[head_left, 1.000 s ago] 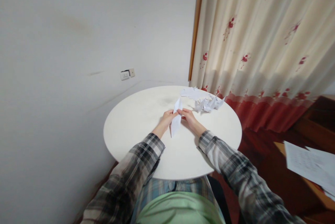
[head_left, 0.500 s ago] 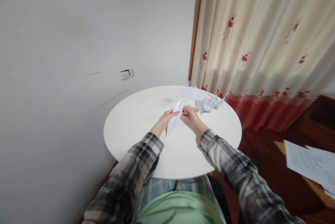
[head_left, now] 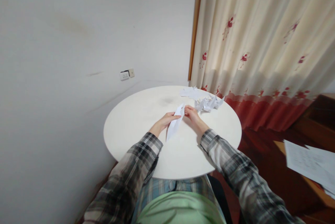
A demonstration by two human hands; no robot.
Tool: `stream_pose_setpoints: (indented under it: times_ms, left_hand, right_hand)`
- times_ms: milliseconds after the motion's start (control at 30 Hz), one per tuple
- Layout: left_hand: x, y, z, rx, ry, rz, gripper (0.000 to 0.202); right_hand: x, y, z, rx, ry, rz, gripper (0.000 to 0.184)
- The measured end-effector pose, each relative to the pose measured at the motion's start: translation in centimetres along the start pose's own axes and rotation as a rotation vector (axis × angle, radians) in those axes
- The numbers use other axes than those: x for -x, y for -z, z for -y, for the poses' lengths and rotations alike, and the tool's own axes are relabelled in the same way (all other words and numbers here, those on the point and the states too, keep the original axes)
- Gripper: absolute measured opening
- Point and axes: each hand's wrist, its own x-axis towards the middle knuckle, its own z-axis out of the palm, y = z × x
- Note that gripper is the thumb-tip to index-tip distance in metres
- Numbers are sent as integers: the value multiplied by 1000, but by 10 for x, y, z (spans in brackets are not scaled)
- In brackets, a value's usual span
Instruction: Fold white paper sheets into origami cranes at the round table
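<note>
A narrow folded sheet of white paper [head_left: 172, 128] is held upright at a slant above the table, with a small dark spot near its top. My left hand [head_left: 164, 120] grips it from the left, the thumb lying across its face. At the paper's upper right edge, my right hand [head_left: 193, 114] has its fingers pinched together; the paper partly hides their tips. Just beyond my right hand lies a heap of crumpled, folded white paper pieces [head_left: 208, 103]. Flatter white paper [head_left: 193, 93] rests behind that heap, close to the far rim.
Everything here is on a round white table [head_left: 131, 126]. The wall carries a socket [head_left: 125, 75] on the left. A flowered curtain [head_left: 251, 31] hangs behind at right. Printed sheets [head_left: 306, 161] lie on a wooden surface at the lower right.
The folded paper has come slightly down and toward me, with my left hand on it. A small white strip visible by my right fingers before no longer shows.
</note>
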Motion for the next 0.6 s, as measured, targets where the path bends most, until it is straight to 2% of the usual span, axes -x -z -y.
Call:
stream_pose_setpoints:
  times_ms: [600]
  left_hand:
    - [2,0,0,-60,32,92,30]
  right_hand:
    - [-1,-1,4,38,107,-172,13]
